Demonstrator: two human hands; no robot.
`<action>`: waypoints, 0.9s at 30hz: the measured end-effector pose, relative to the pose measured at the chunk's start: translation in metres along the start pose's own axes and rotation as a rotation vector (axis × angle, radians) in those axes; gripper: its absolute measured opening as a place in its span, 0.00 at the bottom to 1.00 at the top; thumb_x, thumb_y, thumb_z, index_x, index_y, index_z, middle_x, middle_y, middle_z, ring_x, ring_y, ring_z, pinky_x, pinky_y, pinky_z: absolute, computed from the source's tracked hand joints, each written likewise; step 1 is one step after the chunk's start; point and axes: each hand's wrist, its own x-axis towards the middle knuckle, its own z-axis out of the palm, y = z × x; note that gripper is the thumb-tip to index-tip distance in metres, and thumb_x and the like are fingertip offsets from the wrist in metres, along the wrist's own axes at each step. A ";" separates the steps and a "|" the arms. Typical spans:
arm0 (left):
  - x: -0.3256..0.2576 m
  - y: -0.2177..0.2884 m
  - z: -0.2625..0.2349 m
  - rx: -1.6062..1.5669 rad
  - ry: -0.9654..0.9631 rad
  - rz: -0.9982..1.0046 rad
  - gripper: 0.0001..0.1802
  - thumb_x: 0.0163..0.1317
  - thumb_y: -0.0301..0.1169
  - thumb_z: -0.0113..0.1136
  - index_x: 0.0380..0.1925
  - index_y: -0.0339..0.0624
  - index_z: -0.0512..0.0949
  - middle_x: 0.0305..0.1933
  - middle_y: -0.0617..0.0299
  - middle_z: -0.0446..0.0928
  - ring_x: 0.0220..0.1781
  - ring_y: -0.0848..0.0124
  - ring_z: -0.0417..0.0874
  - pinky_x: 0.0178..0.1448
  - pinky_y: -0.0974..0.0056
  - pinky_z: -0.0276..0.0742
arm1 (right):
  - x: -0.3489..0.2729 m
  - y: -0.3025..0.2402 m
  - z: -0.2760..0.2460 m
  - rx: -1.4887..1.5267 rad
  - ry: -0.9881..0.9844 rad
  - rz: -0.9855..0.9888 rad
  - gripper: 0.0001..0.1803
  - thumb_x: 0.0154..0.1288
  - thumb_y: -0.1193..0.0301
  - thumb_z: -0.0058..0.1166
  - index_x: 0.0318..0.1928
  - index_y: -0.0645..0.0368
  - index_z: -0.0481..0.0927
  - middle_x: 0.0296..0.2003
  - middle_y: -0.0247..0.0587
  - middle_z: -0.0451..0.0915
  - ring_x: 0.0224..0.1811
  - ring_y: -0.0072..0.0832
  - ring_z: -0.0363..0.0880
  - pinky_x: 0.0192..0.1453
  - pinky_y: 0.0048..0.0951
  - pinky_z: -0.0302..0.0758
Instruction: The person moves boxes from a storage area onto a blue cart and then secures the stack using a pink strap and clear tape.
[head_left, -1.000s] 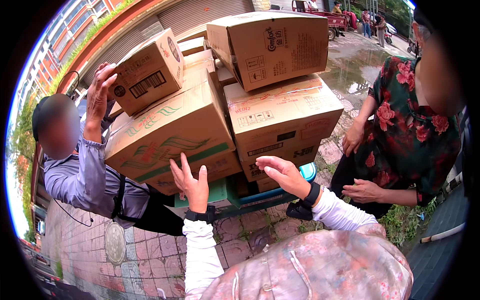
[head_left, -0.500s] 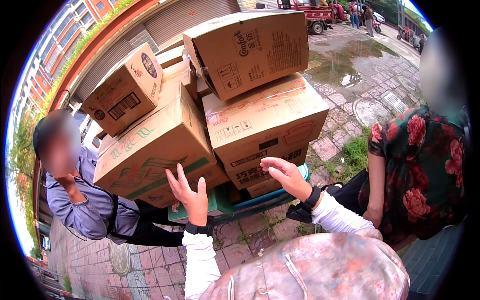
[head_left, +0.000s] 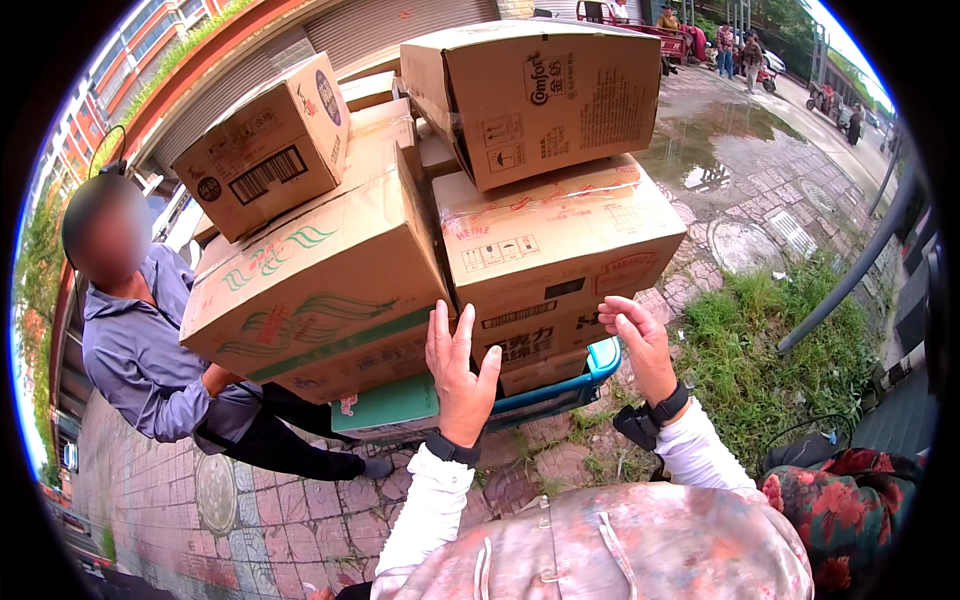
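Observation:
Stacked brown cardboard cartons fill the middle. My left hand [head_left: 462, 378] is open, fingers spread upward, in front of the seam between the wide left carton [head_left: 330, 270] with green wave print and the right-hand carton [head_left: 555, 235]. My right hand [head_left: 643, 350] has loosely bent fingers, thumb apart, beside the lower right carton [head_left: 520, 335]; nothing shows in it. Whether either hand touches cardboard, I cannot tell. A tilted carton [head_left: 570, 110] lies on top at right, a smaller carton [head_left: 265, 155] at left. Beneath are a green box [head_left: 385, 405] and a blue rim [head_left: 600, 365].
A person in a grey-purple jacket [head_left: 150, 340] stands at the left, one hand near the left carton. Floral clothing of another person [head_left: 850, 510] shows at lower right. Grass [head_left: 740, 340], a bent grey pole [head_left: 850, 275] and a puddle [head_left: 710, 140] lie to the right.
In the picture, both my hands have moved right. The person at left has lowered a hand from the face to the carton. The person in floral clothing has dropped lower at right.

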 end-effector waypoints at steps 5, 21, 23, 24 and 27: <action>-0.001 -0.003 0.002 -0.113 0.009 0.011 0.30 0.55 0.30 0.59 0.60 0.43 0.66 0.68 0.47 0.56 0.69 0.51 0.56 0.70 0.53 0.50 | -0.011 -0.003 0.000 -0.081 0.036 0.039 0.16 0.68 0.73 0.44 0.54 0.65 0.72 0.46 0.41 0.78 0.47 0.25 0.76 0.52 0.26 0.71; 0.041 0.016 0.041 -0.066 0.068 0.105 0.31 0.55 0.30 0.59 0.60 0.41 0.66 0.66 0.47 0.60 0.69 0.52 0.58 0.70 0.52 0.52 | 0.060 -0.028 -0.092 -0.277 0.359 -0.240 0.23 0.69 0.70 0.41 0.63 0.63 0.61 0.60 0.42 0.65 0.62 0.29 0.63 0.65 0.29 0.58; 0.051 0.019 0.056 0.020 0.082 0.080 0.32 0.55 0.31 0.59 0.61 0.41 0.64 0.66 0.46 0.59 0.69 0.52 0.56 0.71 0.52 0.49 | 0.088 -0.008 -0.123 -0.322 0.352 -0.268 0.25 0.69 0.69 0.41 0.65 0.63 0.59 0.63 0.44 0.62 0.65 0.31 0.59 0.68 0.31 0.54; 0.053 0.019 0.061 0.073 0.086 0.058 0.32 0.55 0.31 0.59 0.62 0.41 0.64 0.67 0.46 0.58 0.70 0.52 0.56 0.71 0.52 0.48 | 0.098 -0.004 -0.127 -0.260 0.276 -0.241 0.28 0.70 0.66 0.41 0.66 0.63 0.56 0.66 0.47 0.57 0.69 0.34 0.54 0.70 0.32 0.50; 0.064 0.022 0.081 0.256 0.104 -0.011 0.32 0.58 0.36 0.56 0.62 0.40 0.62 0.68 0.46 0.57 0.71 0.53 0.53 0.72 0.50 0.42 | 0.129 0.008 -0.152 -0.207 0.156 -0.139 0.30 0.71 0.61 0.38 0.67 0.64 0.53 0.67 0.48 0.55 0.70 0.34 0.51 0.71 0.32 0.48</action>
